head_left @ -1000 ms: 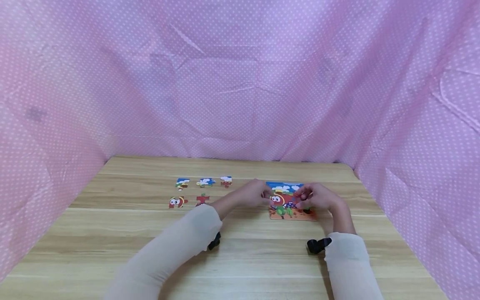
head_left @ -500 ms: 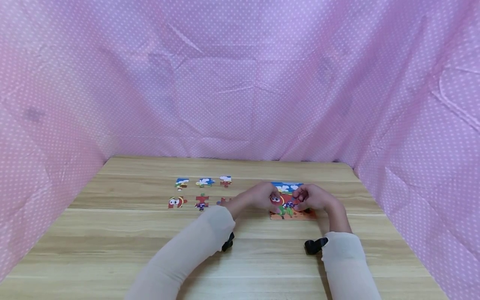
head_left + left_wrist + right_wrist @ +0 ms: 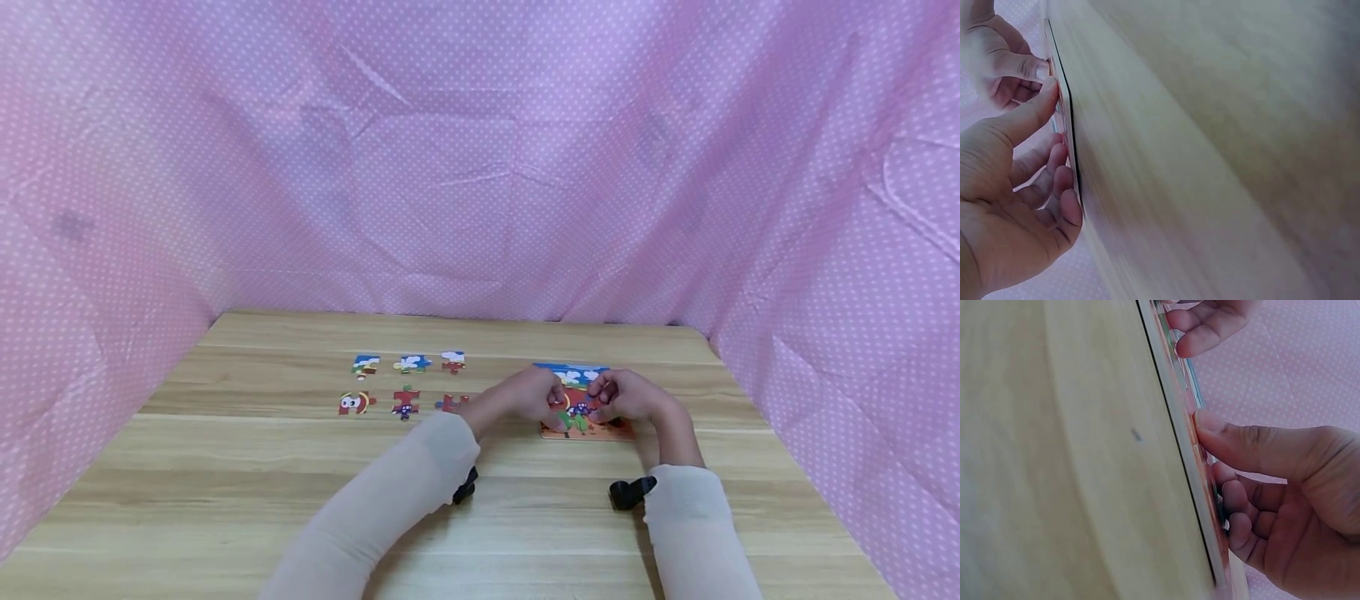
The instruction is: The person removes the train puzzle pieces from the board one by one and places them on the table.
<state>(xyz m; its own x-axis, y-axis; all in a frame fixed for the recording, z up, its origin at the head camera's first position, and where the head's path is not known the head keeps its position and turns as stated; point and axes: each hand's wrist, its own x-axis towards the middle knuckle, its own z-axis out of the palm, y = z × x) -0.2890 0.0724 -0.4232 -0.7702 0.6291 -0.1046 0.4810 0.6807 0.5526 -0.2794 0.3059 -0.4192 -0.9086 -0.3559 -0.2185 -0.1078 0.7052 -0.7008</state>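
Note:
A square jigsaw puzzle (image 3: 573,370) with blue sky, a red figure and an orange ground lies right of the table's middle, partly covered by both hands. My left hand (image 3: 534,395) bends over its left part. In the left wrist view, the left thumb and fingertips touch the puzzle face; whether they pinch a piece is hidden. My right hand (image 3: 636,395) comes in from the other side. Thumb and curled fingers of the right hand grip a red puzzle piece (image 3: 590,401) at the puzzle's middle. The right wrist view shows its thumb against the orange surface (image 3: 1194,432).
Loose puzzle pieces lie in two rows to the left, including a sky piece (image 3: 412,363), an eye piece (image 3: 352,403) and a red piece (image 3: 406,402). The wooden table (image 3: 262,467) is enclosed by pink dotted cloth (image 3: 465,208).
My left hand has moved right and toward me, from the puzzle's left edge over its left part. That arm has uncovered more loose pieces. My right hand has barely shifted.

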